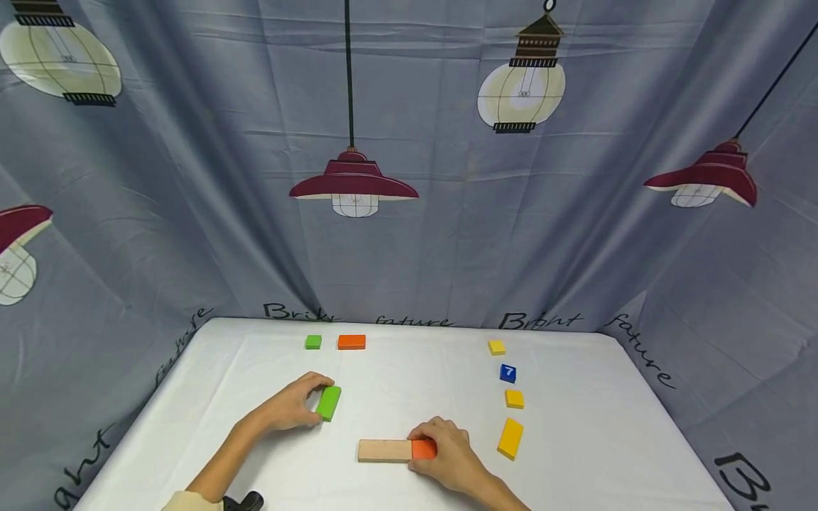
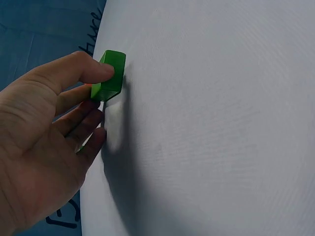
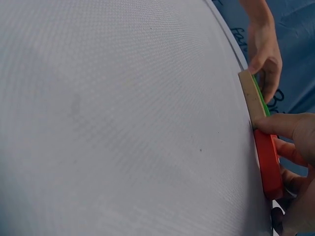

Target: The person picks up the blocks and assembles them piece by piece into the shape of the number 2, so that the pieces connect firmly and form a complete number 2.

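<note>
My left hand [image 1: 290,407] pinches a long green block [image 1: 329,403] between thumb and fingers over the left part of the table. In the left wrist view the thumb lies along one side of that green block [image 2: 112,76], and its shadow falls on the white cloth. Nearer the front, a plain wooden block [image 1: 385,451] lies flat, its right end meeting an orange block [image 1: 423,449]. My right hand [image 1: 452,458] grips the orange block, partly covering it. In the right wrist view, the thumb is at the joint between the wooden block [image 3: 252,98] and the orange one [image 3: 267,164].
At the back left lie a small green block [image 1: 313,342] and another orange block [image 1: 351,342]. Down the right side run a yellow block [image 1: 496,348], a blue block marked 7 [image 1: 508,373], a second yellow one [image 1: 514,399] and a longer yellow one [image 1: 510,438]. A printed curtain [image 1: 447,248] borders the table.
</note>
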A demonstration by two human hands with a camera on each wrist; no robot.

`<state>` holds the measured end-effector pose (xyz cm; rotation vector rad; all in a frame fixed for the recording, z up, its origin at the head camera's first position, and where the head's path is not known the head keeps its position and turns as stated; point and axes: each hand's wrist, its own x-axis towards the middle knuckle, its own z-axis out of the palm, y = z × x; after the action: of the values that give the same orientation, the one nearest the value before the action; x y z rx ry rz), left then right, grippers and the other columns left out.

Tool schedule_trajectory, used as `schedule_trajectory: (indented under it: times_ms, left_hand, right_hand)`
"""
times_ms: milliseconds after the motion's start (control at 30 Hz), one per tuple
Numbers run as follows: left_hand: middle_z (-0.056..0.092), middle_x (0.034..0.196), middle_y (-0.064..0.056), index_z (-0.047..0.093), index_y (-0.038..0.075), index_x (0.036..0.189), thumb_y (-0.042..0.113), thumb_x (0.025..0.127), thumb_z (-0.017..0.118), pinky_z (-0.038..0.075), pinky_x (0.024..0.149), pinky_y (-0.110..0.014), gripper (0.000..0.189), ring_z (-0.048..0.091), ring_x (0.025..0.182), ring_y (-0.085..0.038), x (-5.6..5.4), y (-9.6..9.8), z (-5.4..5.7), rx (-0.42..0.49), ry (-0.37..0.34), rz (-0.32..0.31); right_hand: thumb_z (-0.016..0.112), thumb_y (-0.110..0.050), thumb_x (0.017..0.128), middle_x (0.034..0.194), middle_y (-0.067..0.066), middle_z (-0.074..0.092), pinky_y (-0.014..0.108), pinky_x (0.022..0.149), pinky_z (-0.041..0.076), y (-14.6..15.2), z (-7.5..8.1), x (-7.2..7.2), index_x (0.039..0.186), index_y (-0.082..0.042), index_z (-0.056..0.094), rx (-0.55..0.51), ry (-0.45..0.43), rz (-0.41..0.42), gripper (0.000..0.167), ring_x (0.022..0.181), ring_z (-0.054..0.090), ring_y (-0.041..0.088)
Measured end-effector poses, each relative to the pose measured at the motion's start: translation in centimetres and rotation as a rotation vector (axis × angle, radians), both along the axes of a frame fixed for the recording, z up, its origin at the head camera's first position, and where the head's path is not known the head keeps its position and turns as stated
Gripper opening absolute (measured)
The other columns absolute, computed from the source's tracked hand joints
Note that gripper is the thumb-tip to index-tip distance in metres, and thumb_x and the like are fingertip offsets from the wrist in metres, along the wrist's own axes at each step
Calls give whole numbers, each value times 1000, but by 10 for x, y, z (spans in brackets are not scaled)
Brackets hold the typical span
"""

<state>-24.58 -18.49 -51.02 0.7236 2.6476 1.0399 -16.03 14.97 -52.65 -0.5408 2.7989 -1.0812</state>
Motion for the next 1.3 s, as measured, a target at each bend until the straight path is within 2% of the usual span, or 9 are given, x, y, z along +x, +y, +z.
schedule_trajectory:
  times_ms: [200, 500, 700, 1033, 1300]
  left_hand:
    - [55, 128, -8, 58, 0, 130, 6, 71, 78, 42, 103, -52, 63, 53, 119, -30, -2, 8, 3, 24, -25, -25]
    - [55, 132, -5, 57, 1, 132, 8, 76, 79, 42, 104, -51, 61, 53, 120, -27, -4, 32, 8, 54, -18, -134]
    - [56, 131, -2, 58, 4, 132, 10, 76, 81, 42, 104, -44, 60, 53, 119, -24, -2, 49, 6, 58, -40, -195]
    - [56, 129, 3, 60, 9, 131, 13, 75, 83, 42, 104, -39, 60, 53, 115, -18, -4, 70, 0, 42, -74, -244]
    - [57, 127, 3, 61, 10, 130, 12, 76, 82, 42, 103, -36, 58, 54, 115, -17, -4, 81, 2, 45, -110, -264]
  right_hand:
    - [87, -30, 77, 94, -17, 56, 33, 76, 31, 0, 0, 0, 100, -26, 71, 0, -2, 3, 28, 88, 46, 8]
    - [86, -30, 77, 95, -19, 57, 33, 73, 30, 2, -1, -3, 100, -26, 71, -4, 31, 20, 27, 88, 47, 7]
    - [86, -30, 77, 95, -18, 56, 33, 74, 30, 2, -2, -3, 100, -26, 71, -1, 21, 20, 27, 88, 47, 8]
    - [86, -30, 77, 96, -17, 57, 33, 74, 31, 2, -2, -3, 100, -26, 71, 4, 13, 19, 28, 88, 47, 8]
    - [86, -30, 78, 95, -18, 57, 33, 74, 30, 2, -1, -3, 100, -25, 71, 0, 29, 22, 27, 87, 48, 7]
